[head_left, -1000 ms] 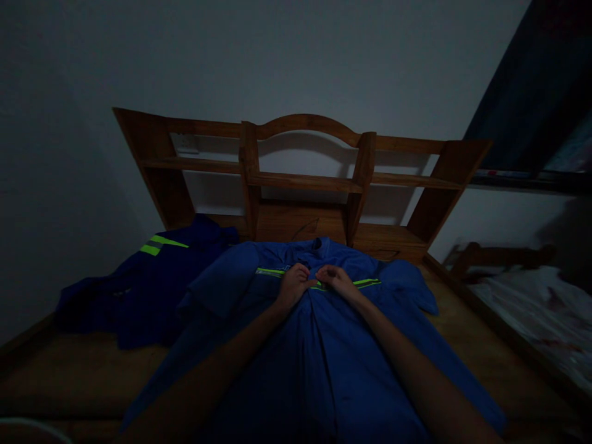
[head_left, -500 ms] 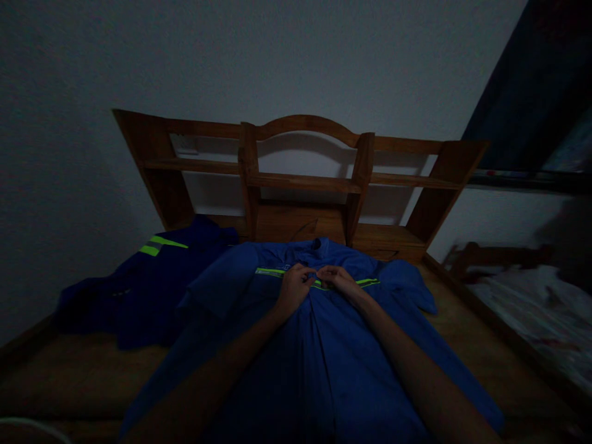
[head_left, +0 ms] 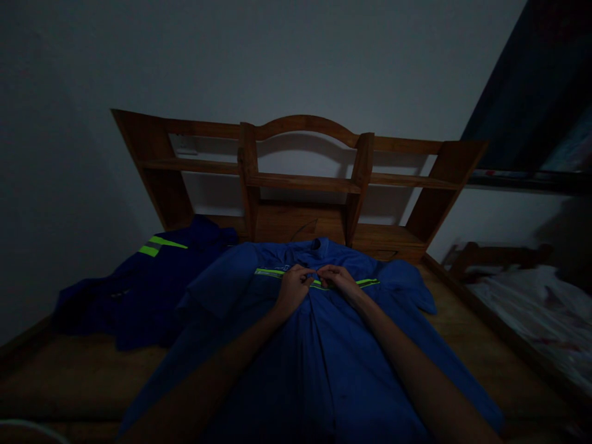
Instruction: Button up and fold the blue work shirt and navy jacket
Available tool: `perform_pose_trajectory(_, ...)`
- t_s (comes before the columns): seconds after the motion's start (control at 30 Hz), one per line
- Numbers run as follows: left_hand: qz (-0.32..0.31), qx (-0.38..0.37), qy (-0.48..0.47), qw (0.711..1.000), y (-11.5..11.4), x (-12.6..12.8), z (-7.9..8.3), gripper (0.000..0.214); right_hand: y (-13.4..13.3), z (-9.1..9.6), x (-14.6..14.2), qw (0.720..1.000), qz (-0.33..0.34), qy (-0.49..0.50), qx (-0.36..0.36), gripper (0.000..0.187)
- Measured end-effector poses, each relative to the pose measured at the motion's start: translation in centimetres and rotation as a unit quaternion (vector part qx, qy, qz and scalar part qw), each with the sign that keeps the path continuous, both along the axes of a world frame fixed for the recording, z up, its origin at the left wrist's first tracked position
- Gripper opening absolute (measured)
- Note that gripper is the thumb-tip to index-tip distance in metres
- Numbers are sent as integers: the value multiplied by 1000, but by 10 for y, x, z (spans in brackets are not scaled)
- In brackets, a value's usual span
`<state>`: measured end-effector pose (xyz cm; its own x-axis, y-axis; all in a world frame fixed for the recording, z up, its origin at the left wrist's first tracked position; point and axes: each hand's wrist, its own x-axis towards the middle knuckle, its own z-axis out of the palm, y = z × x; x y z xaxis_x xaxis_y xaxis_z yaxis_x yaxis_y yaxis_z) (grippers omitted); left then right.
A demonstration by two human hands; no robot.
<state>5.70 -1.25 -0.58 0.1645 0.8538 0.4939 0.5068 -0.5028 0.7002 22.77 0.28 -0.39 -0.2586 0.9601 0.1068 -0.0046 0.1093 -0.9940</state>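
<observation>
A blue work jacket (head_left: 351, 351) with a yellow-green reflective stripe (head_left: 271, 272) across its chest lies spread out in front of me, collar at the far end. Both my hands meet at its front opening, level with the stripe. My left hand (head_left: 296, 285) pinches the jacket's front edge between bent fingers. Close against it, my right hand (head_left: 337, 279) pinches the opposite side of the same opening. The fingertips almost touch, and whatever small part lies between them is too dark to make out.
A darker blue garment (head_left: 152, 283) with a bright reflective band lies crumpled at the left on the wooden surface (head_left: 462, 327). Behind stands a wooden shelf unit (head_left: 305, 180) against the wall. White crumpled cloth or plastic (head_left: 541, 302) lies at the right, beyond a wooden edge.
Almost nothing differs. My fingers have shifted very slightly at the jacket's opening, and both hands keep their place.
</observation>
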Motion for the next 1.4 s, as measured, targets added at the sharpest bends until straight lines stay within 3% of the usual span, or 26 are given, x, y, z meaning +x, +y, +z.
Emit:
perform_pose_trajectory(1.13,-3,6,21,1000,-1,0,-1,24,6,-8,2,1000,7,11,-5,20)
perform_pose_trajectory(1.4,2,3,27,1000,-2,0,0,22,3,-2,-1,1000,-6,-8,-14,22)
